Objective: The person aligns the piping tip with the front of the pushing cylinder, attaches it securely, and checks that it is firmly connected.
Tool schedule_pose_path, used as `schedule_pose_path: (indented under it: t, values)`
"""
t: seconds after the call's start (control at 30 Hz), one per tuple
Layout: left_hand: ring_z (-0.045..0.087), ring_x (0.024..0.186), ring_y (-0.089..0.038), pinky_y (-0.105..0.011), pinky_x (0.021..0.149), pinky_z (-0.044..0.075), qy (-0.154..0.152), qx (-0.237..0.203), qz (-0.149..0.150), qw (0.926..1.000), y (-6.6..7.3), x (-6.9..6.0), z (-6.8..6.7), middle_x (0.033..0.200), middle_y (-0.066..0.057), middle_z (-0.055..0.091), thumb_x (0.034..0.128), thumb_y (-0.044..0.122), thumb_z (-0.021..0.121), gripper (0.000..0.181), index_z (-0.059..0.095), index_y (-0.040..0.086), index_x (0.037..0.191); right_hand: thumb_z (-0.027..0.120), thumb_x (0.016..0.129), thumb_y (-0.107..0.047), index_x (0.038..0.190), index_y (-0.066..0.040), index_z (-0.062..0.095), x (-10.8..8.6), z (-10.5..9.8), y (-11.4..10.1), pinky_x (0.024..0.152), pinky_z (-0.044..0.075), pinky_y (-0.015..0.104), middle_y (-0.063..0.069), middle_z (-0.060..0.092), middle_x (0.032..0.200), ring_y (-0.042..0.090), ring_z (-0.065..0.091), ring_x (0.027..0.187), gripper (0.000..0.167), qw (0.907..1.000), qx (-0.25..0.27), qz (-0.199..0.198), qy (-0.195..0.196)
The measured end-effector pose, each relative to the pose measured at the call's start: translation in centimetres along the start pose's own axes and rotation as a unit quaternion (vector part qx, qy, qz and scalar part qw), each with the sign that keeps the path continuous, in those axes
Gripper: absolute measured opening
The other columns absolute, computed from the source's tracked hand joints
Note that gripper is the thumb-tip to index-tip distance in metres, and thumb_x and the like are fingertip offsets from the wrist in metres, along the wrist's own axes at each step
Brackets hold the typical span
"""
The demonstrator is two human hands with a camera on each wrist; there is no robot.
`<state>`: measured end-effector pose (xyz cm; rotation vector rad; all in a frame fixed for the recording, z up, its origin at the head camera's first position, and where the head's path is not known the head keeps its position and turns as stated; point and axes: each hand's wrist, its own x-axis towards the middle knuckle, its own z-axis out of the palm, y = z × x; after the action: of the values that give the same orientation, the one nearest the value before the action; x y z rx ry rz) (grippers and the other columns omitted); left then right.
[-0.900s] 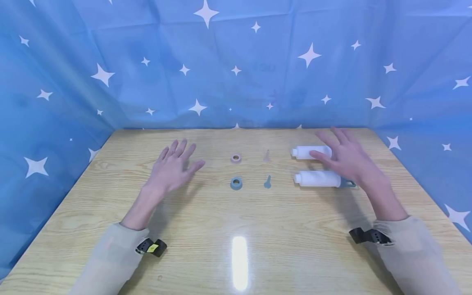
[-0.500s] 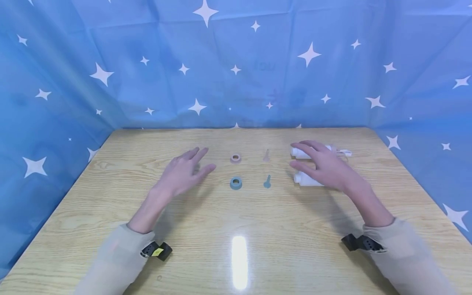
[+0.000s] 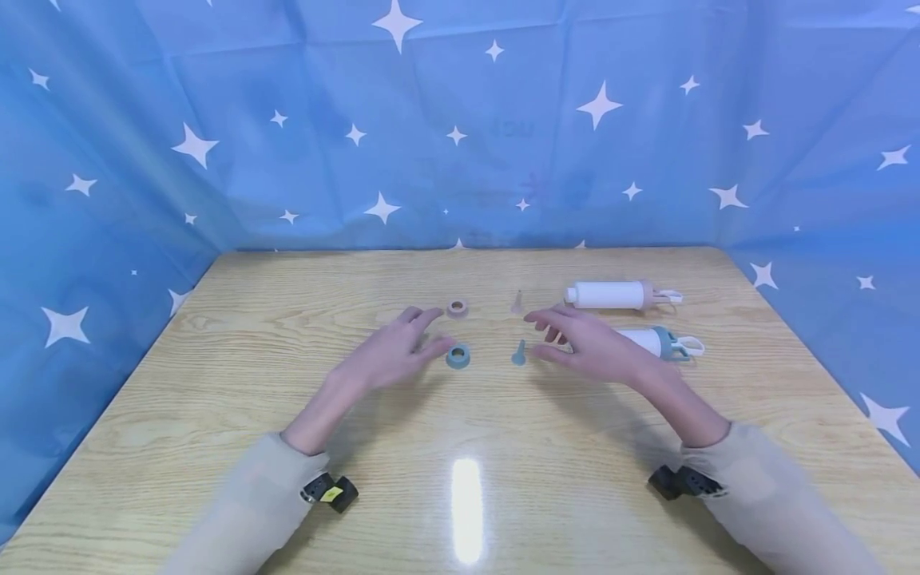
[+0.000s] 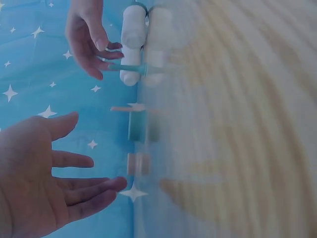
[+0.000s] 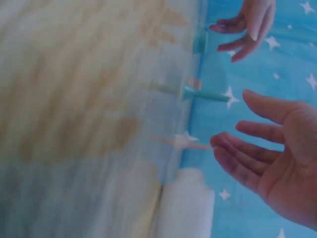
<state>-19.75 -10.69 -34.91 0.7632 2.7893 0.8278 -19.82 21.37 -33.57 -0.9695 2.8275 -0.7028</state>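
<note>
Teal ring (image 3: 458, 364) and teal nozzle (image 3: 519, 357) stand between the two hands (image 3: 391, 355) (image 3: 592, 347) (both loosely spread, holding nothing).

The head view is bright and even, with 1 hard white glare streak (image 3: 467, 511) burnt out on the wood-grain tabletop (image 3: 561, 495). Soft shadows lie below the left hand (image 3: 391, 349) and right hand (image 3: 592, 345), slanting inward. The 2 wrist views are dimmer and softer: their tabletop smears into blur, its sheen mirroring the white cylinders (image 4: 133, 29). The right wrist view looks the duller.
</note>
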Motion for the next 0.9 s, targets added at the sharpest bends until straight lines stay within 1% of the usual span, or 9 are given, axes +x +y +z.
schedule_pose_path:
  t: [0.1,0.17,0.3,0.4,0.5,0.63,0.73,0.8,0.9]
  values:
    - [0.061,0.095,-0.021,-0.044,0.089,0.055,-0.014,-0.014,0.015,0.9997,0.1,0.5,0.6,0.137,-0.022,0.049,0.1049,0.049,0.050,0.068,0.034,0.008,0.157,0.067,0.099,-0.019,0.138,0.003,0.055,0.5,0.6,0.0,0.085,0.058,0.042,0.019,0.063,0.121,0.026,0.065,0.101,0.046,0.9997,0.020,-0.011,-0.010]
    - [0.059,0.091,-0.018,-0.041,0.084,0.055,-0.025,-0.020,0.020,0.9993,0.2,0.8,0.9,0.133,-0.021,0.050,0.1051,0.045,0.052,0.067,0.032,0.009,0.158,0.067,0.099,-0.016,0.136,0.005,0.056,0.8,0.9,0.2,0.084,0.059,0.039,0.017,0.064,0.120,0.024,0.066,0.099,0.044,0.9991,0.033,-0.019,-0.018]
    - [0.059,0.092,-0.018,-0.038,0.081,0.054,-0.045,-0.026,0.019,0.9985,0.5,1.3,1.3,0.133,-0.020,0.049,0.1041,0.039,0.057,0.066,0.032,0.010,0.158,0.067,0.098,-0.010,0.133,0.006,0.058,1.4,1.2,0.3,0.083,0.060,0.035,0.012,0.068,0.114,0.023,0.067,0.098,0.039,0.9980,0.051,-0.018,-0.032]
    - [0.059,0.094,-0.019,-0.037,0.080,0.054,-0.058,-0.032,0.018,0.9976,0.8,1.6,1.5,0.136,-0.020,0.048,0.1033,0.034,0.060,0.064,0.036,0.008,0.156,0.067,0.097,-0.005,0.128,0.007,0.060,1.9,1.4,0.5,0.082,0.060,0.035,0.010,0.071,0.107,0.023,0.070,0.096,0.035,0.9973,0.059,-0.022,-0.037]
    - [0.059,0.093,-0.018,-0.034,0.077,0.053,-0.070,-0.023,0.023,0.9970,0.9,1.9,1.7,0.134,-0.019,0.049,0.1032,0.030,0.060,0.058,0.041,0.008,0.153,0.068,0.095,-0.002,0.124,0.008,0.062,2.3,1.8,0.6,0.082,0.061,0.035,0.010,0.072,0.102,0.023,0.071,0.092,0.031,0.9966,0.064,-0.026,-0.044]
    - [0.055,0.087,-0.017,-0.032,0.073,0.050,-0.077,-0.004,0.037,0.9964,1.1,2.3,2.1,0.123,-0.016,0.054,0.1018,0.024,0.063,0.048,0.052,0.008,0.146,0.070,0.094,-0.004,0.117,0.005,0.067,2.5,2.0,0.6,0.082,0.061,0.035,0.009,0.073,0.099,0.021,0.072,0.089,0.025,0.9960,0.068,-0.022,-0.053]
    - [0.052,0.083,-0.017,-0.031,0.071,0.048,-0.075,0.008,0.049,0.9959,1.2,2.4,2.2,0.113,-0.013,0.056,0.1002,0.018,0.065,0.040,0.059,0.006,0.138,0.071,0.094,-0.005,0.112,0.002,0.070,2.6,2.1,0.5,0.082,0.061,0.035,0.007,0.073,0.097,0.020,0.071,0.089,0.020,0.9962,0.065,-0.025,-0.052]
    - [0.051,0.082,-0.018,-0.030,0.070,0.047,-0.073,0.011,0.056,0.9957,1.2,2.4,2.2,0.108,-0.011,0.056,0.0996,0.015,0.065,0.035,0.063,0.005,0.133,0.071,0.094,-0.005,0.107,0.000,0.071,2.6,2.1,0.5,0.080,0.060,0.035,0.005,0.073,0.094,0.019,0.071,0.087,0.014,0.9963,0.065,-0.025,-0.051]
    - [0.051,0.083,-0.018,-0.030,0.071,0.047,-0.067,0.010,0.066,0.9955,1.1,2.4,2.2,0.105,-0.009,0.056,0.0987,0.013,0.066,0.028,0.067,0.005,0.126,0.071,0.094,-0.006,0.102,-0.004,0.072,2.7,2.1,0.4,0.077,0.059,0.034,0.002,0.073,0.090,0.016,0.070,0.085,0.008,0.9963,0.067,-0.021,-0.049]
